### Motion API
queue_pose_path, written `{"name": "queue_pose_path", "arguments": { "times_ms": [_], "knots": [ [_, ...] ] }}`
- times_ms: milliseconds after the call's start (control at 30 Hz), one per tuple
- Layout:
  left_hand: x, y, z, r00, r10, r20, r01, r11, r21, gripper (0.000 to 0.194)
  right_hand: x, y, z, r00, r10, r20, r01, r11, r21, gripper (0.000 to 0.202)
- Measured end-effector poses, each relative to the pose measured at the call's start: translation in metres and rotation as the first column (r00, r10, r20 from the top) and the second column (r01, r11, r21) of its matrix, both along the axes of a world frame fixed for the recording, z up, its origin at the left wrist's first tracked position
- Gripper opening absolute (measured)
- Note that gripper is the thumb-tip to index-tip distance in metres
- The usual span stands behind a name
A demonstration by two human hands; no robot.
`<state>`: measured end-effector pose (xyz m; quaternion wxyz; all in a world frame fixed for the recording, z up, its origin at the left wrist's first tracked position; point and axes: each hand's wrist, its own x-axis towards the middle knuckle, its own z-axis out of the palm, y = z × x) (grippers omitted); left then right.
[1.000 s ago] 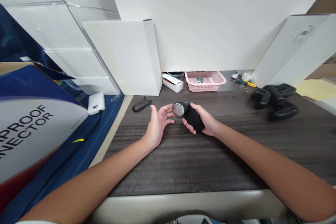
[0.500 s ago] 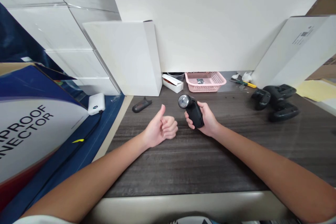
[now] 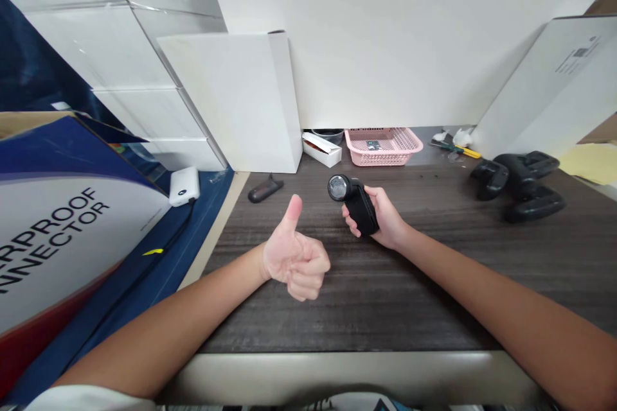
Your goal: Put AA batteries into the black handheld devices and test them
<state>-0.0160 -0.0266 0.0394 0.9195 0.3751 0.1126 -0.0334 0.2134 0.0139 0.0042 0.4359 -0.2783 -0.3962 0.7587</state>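
Note:
My right hand [image 3: 383,215] is wrapped around the black body of a fabric shaver [image 3: 362,209], held upright above the table with its round metal mesh head [image 3: 339,187] at the upper left. To its left, my left hand [image 3: 299,260] makes a thumbs-up: the thumb points up, the other fingers are curled in, and nothing shows in them. It is apart from the shaver. A small dark oblong piece with a prong at one end [image 3: 265,190] lies on the table [image 3: 347,302] beyond my left hand.
At the back stand a pink basket [image 3: 384,162], a small white box [image 3: 322,153] and a tall white box [image 3: 245,103]. A black object with several arms [image 3: 523,183] lies right, near a yellow-handled tool [image 3: 465,152]. A white power bank with a cable [image 3: 184,186] sits left.
My left hand has turned and come a little nearer, its thumb still up and fingers curled. The right hand keeps the fabric shaver almost in place. The view has shifted slightly.

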Motion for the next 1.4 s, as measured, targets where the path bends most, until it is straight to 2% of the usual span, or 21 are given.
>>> {"name": "queue_pose_path", "arguments": {
  "times_ms": [200,400,500,567,633,667,767,867,967,1233,1333,1400],
  "knots": [
    [0.003,-0.008,0.004,0.998,-0.055,0.005,0.055,0.998,0.007,0.1,0.0,0.001,-0.002,1.0,0.011,0.019,-0.011,1.0,0.001,0.047],
    [0.015,-0.035,0.026,0.945,-0.268,0.185,0.277,0.961,-0.022,0.099,-0.001,0.0,-0.001,0.999,0.007,0.048,-0.007,1.0,-0.005,0.047],
    [0.015,-0.047,0.024,0.903,-0.363,0.228,0.376,0.927,-0.013,0.098,-0.001,-0.003,0.001,0.999,-0.006,0.047,0.006,1.0,0.002,0.047],
    [0.011,-0.054,0.013,0.943,-0.293,0.161,0.299,0.954,-0.015,0.101,-0.002,-0.004,0.001,0.999,-0.006,0.053,0.006,1.0,0.001,0.046],
    [0.006,-0.059,0.0,0.996,-0.081,0.036,0.081,0.997,0.011,0.104,-0.002,-0.004,0.001,0.998,-0.005,0.059,0.005,1.0,0.001,0.045],
    [0.004,-0.061,-0.006,1.0,0.021,-0.015,-0.02,0.999,0.035,0.105,-0.002,-0.004,0.001,0.998,-0.003,0.061,0.003,1.0,0.001,0.045],
    [0.001,-0.066,-0.014,0.973,0.218,-0.081,-0.206,0.969,0.136,0.104,-0.001,-0.003,-0.001,0.997,-0.001,0.072,0.001,1.0,0.001,0.045],
    [0.003,-0.066,-0.011,0.938,0.34,-0.062,-0.314,0.913,0.259,0.1,0.001,-0.003,-0.003,0.996,0.009,0.091,-0.009,1.0,0.0,0.048],
    [0.006,-0.064,-0.005,0.932,0.361,-0.023,-0.334,0.884,0.328,0.1,0.002,-0.003,-0.003,0.995,0.016,0.096,-0.016,1.0,0.006,0.05],
    [0.006,-0.061,-0.003,0.968,0.247,0.051,-0.247,0.891,0.38,0.097,0.0,-0.005,0.0,0.997,0.009,0.082,-0.01,1.0,0.005,0.05],
    [0.008,-0.058,0.002,0.96,0.271,0.077,-0.278,0.865,0.417,0.09,0.0,-0.005,0.001,0.997,0.014,0.077,-0.014,1.0,-0.005,0.05],
    [0.011,-0.057,0.01,0.947,0.286,0.147,-0.322,0.846,0.425,0.087,0.0,-0.005,0.002,0.997,0.018,0.078,-0.017,1.0,-0.01,0.05]
  ]
}}
